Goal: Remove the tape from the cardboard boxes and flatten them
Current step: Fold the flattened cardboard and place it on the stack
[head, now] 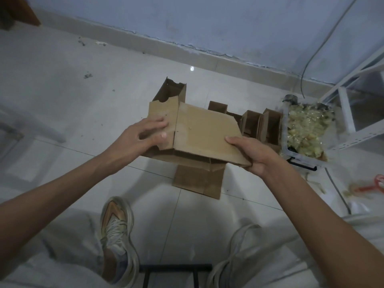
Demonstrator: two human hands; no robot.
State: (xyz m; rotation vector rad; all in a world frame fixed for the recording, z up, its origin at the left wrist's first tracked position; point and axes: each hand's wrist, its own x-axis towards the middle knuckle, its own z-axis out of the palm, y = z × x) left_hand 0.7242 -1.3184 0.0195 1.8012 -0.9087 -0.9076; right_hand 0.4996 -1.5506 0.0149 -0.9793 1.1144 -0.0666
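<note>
While my left hand (145, 135) and right hand (249, 152) grip one flattened cardboard box (199, 129), its length runs left-right above three upright boxes (253, 123).

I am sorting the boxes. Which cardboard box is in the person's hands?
The large box in the middle: left hand and right hand grip its ends. The smaller boxes stand untouched on the floor behind it.

You are wearing the only camera on your head, and it is looking forward and steeply down, close over your left hand (143, 135) and right hand (252, 155). It is taking in the floor (62, 84) out to the wall (207, 23).
</note>
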